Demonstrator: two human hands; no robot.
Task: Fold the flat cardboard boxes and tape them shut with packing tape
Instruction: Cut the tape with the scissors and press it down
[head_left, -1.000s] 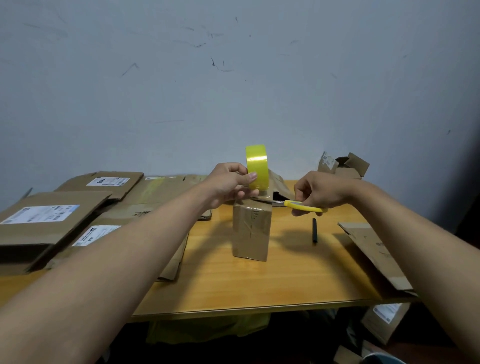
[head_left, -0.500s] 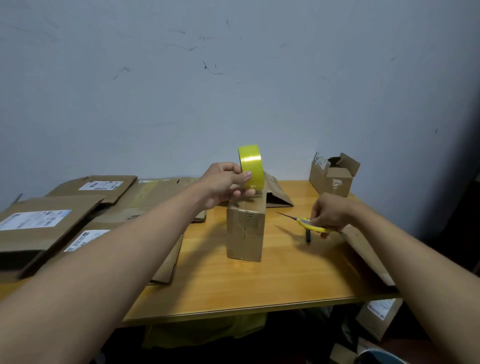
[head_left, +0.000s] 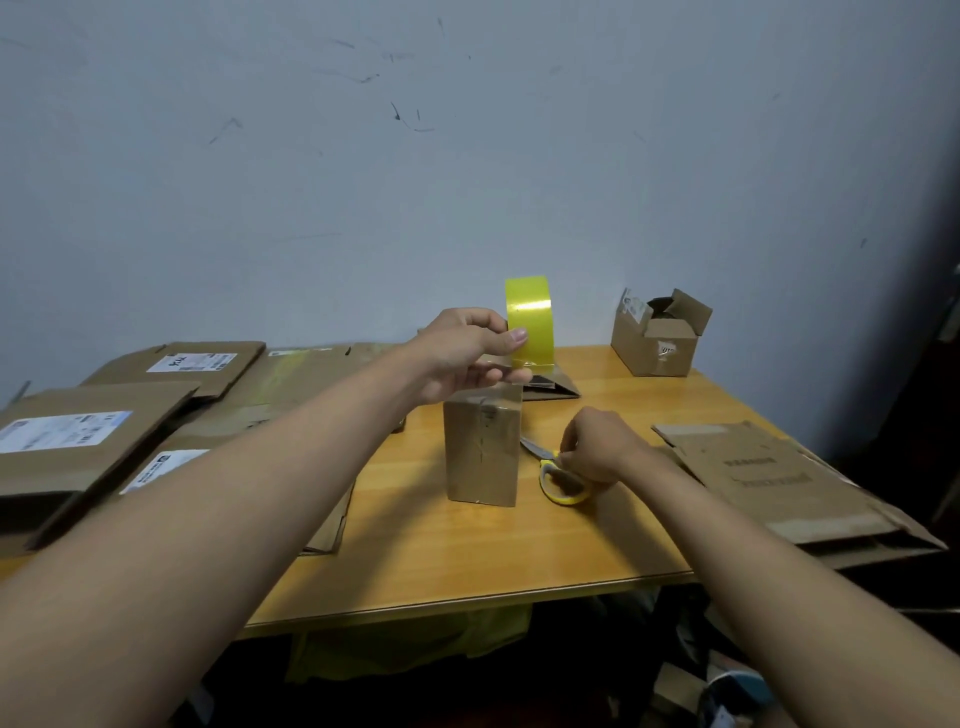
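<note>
A small brown cardboard box (head_left: 483, 449), folded and standing tall, sits near the middle of the pale wooden table (head_left: 467, 561). The person's left hand (head_left: 467, 353) holds a bright yellow roll of packing tape (head_left: 530, 325) upright just above the box's top, thumb and fingertips pinching the roll's edge. It is probably kept there so the tape end stays over the top seam.

The right hand (head_left: 597, 449) is down at the table just right of the box, its fingers curled around the yellow handle of a pair of scissors (head_left: 558, 470) that lies on the wood with blades pointing toward the box. Whether the hand is setting them down or lifting them cannot be told.

Flat brown cardboard boxes with white labels (head_left: 93, 431) are stacked at the left, another flat brown sheet (head_left: 763, 473) lies at the right — likely waiting their turn. A small open-topped cardboard box (head_left: 657, 338) stands at the far right corner.
</note>
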